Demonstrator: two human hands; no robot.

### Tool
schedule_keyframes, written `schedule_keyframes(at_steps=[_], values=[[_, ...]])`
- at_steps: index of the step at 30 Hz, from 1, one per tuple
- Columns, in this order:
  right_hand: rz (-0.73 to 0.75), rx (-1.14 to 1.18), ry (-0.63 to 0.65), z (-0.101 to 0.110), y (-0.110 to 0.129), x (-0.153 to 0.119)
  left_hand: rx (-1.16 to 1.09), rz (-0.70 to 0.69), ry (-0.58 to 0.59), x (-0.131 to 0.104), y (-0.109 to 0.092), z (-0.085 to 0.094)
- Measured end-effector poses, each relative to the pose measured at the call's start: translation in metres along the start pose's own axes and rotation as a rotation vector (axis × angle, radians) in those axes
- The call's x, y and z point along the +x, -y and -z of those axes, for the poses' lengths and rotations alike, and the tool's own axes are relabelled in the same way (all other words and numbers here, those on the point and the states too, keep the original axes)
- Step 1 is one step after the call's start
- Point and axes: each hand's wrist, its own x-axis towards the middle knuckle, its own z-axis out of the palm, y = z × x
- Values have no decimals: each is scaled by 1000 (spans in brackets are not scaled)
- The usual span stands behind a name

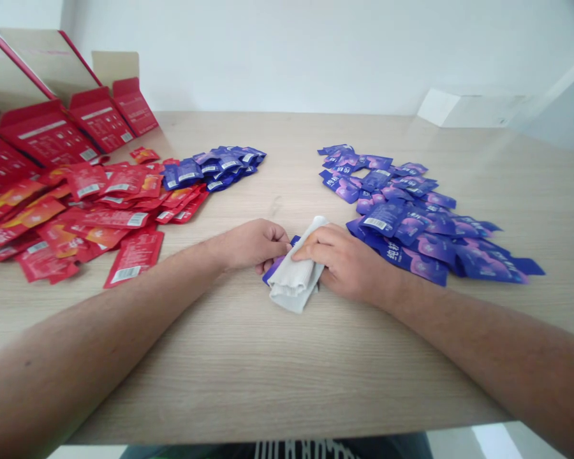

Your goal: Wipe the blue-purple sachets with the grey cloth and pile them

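Near the middle of the wooden table (249, 363), my left hand (256, 245) pinches the left edge of a blue-purple packet (270, 270). A folded white cloth (294, 274) covers most of that packet. My right hand (342, 258) grips the cloth from the right, fingers pressed together on its upper part. To the right of my right hand spreads a pile of blue-purple packets (414, 233). A smaller pile of blue packets (220, 166) lies behind my left hand, beside many red and orange packets (110, 218) on the left.
Open red boxes (43, 135) with raised flaps line the back left of the table. A white object (478, 111) stands at the back right, against the white wall (287, 57). The table's front edge runs close to my body.
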Motion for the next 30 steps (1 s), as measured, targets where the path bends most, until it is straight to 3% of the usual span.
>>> schedule_keyframes(at_steps=[5,10,16,21,26,30], values=[[90,-5,86,0,7,1,21,0,-6,-1,-2,0],[-2,-2,0,-1,5,1,11,3,-10,-1,-1,0],[93,4,86,-4,15,1,26,-7,-7,0,-1,0],[-8,-13,-4,-3,12,1,44,11,-27,-1,-4,0],[107,9,59,-5,17,2,64,-5,0,-1,-6,0],[13,-10,12,-4,15,2,71,12,-23,-1,-6,0]])
